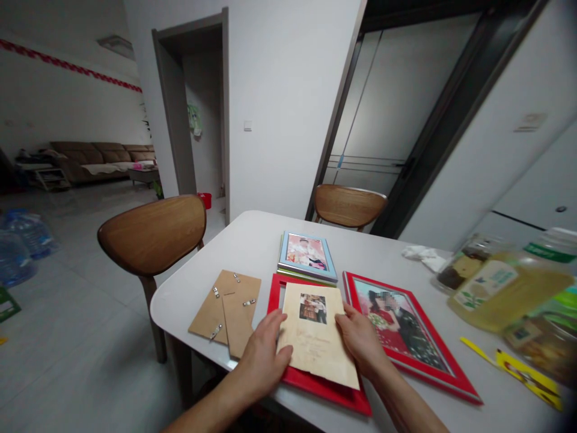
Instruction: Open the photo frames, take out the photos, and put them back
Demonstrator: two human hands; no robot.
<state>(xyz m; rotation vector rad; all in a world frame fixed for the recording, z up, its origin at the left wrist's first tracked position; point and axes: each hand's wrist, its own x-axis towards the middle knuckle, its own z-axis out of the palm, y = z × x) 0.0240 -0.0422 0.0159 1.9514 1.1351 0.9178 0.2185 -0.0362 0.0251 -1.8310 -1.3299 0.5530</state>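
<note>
Here at the counter, a cream sheet is being held over a red frame.
The left hand, nearly closed, is pinching its left edge; the right hand is gripping its right.

It's dim around me, darker by the sofa. The door has a soft glow. My left hand looks clear; the bottle near the right edge looks stretched.

Card over frame, backboards left, framed picture right, frame stack behind.
</note>
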